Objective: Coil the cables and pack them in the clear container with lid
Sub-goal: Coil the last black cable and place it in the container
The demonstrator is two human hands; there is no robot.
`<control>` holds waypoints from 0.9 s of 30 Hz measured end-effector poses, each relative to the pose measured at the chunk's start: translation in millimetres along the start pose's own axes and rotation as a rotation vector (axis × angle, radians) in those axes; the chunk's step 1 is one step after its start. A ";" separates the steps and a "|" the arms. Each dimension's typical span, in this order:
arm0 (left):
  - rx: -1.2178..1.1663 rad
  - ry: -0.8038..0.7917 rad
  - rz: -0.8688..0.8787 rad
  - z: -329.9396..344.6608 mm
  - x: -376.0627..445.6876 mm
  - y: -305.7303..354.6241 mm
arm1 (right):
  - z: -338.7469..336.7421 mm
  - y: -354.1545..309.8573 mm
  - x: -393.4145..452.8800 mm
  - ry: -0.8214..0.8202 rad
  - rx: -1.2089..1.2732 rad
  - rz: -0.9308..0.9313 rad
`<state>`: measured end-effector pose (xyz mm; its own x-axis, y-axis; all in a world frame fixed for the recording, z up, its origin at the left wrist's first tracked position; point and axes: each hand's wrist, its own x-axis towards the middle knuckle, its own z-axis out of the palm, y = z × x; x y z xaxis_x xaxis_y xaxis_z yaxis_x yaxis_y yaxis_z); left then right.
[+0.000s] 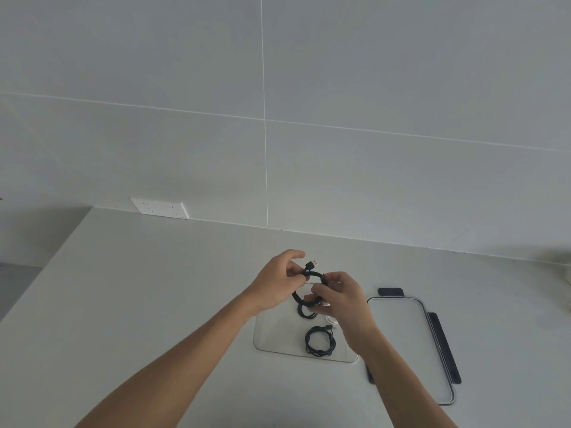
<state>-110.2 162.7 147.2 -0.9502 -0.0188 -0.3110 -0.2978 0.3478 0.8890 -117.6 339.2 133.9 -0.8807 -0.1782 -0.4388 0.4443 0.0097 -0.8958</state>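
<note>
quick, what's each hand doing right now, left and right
Left hand: fingers curled round the black cable coil, holding it near the USB plug.
Right hand: pinching the same coil from the other side.

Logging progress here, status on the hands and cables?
Both hands, left and right, hold a black cable coil above the clear container. One coil inside. Lid off, beside it.

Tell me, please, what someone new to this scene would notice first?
The eye goes first to the left hand and right hand, both gripping a coiled black USB cable held above the pale countertop. Just below them sits a clear rectangular plastic container with a coiled thin black cable already inside. To its right its clear lid with dark clasps lies flat on the counter.
</note>
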 end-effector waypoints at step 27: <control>0.456 -0.008 -0.246 51.1 46.8 -124.8 | 16.5 112.0 79.2 0.044 -0.327 0.428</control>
<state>-112.9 166.3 4.5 -0.8556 -0.1448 -0.4970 -0.4408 0.7071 0.5529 -135.0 309.9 -0.1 -0.6412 -0.0498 -0.7657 0.6970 0.3795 -0.6084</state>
